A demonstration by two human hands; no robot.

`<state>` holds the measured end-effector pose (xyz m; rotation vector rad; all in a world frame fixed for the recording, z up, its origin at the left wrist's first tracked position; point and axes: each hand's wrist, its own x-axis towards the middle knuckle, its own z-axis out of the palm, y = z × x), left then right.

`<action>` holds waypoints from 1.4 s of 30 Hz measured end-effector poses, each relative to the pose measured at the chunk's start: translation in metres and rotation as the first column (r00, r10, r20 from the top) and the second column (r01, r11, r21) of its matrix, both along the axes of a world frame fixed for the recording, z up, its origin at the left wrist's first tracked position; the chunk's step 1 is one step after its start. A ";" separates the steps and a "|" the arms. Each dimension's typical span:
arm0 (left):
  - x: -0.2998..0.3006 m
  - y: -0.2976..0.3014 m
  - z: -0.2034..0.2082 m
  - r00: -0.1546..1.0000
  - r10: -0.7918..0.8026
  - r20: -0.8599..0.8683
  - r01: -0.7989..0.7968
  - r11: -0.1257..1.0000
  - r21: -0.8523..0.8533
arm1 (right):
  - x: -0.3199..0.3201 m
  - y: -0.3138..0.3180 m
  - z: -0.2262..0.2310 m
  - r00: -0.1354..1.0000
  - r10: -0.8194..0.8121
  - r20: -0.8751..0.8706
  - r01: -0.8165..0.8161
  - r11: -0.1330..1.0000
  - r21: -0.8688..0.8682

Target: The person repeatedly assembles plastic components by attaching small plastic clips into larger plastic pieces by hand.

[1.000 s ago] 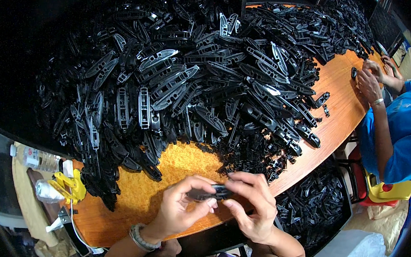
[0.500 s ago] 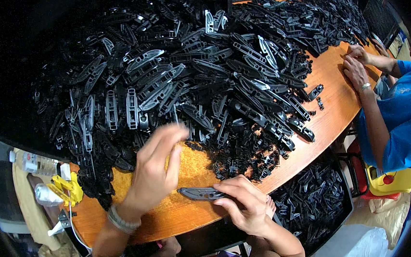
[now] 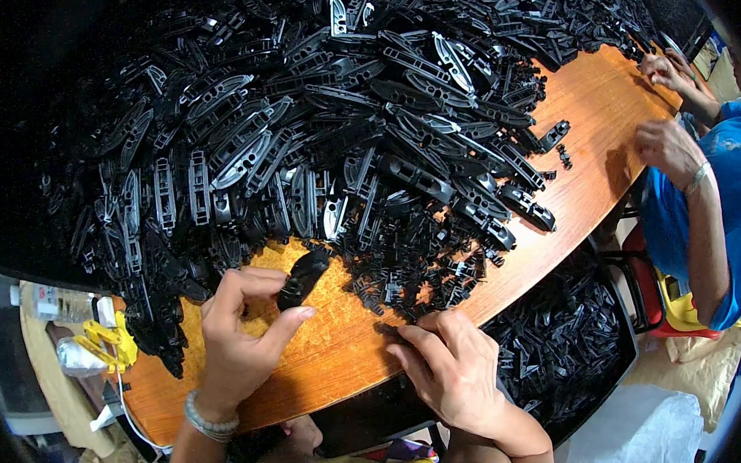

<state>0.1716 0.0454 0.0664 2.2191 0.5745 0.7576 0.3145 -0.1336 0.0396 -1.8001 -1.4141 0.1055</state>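
My left hand [image 3: 245, 330] grips a short-looking, curved black plastic part [image 3: 303, 278] between thumb and fingers, held up above the wooden table [image 3: 554, 224]. At the table's front edge my right hand [image 3: 455, 369] has its fingers curled and its fingertips down by the wood. Something small and dark shows at those fingertips, too hidden to name. Just beyond the right hand lies a heap of small black clips [image 3: 420, 266]. Behind both hands spreads a large pile of long black plastic frames [image 3: 246, 148].
A black bin [image 3: 560, 360] of small black parts stands below the table's right side. A co-worker in a blue shirt [image 3: 712, 206] sits at the right. A yellow tool [image 3: 122, 343] and a plastic bottle [image 3: 60, 303] are at the left. A white bag [image 3: 632, 452] is lower right.
The long part in my right hand has left it; my left hand now holds a curved black part. My right hand has come down to the table edge. The co-worker's hands have moved apart.
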 end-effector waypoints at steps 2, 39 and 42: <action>-0.004 0.001 -0.006 0.999 0.019 0.051 -0.012 0.991 -0.133 | -0.012 0.001 -0.003 0.992 -0.103 0.069 0.111 0.987 -0.117; 0.057 0.014 0.010 0.962 -0.101 -0.253 0.118 0.992 0.053 | 0.002 -0.007 -0.011 0.613 0.569 -0.549 -0.677 0.736 0.006; 0.082 0.034 0.002 0.951 0.119 -0.285 0.072 0.812 0.579 | 0.005 -0.008 -0.004 0.743 0.534 -0.403 -0.570 0.821 0.037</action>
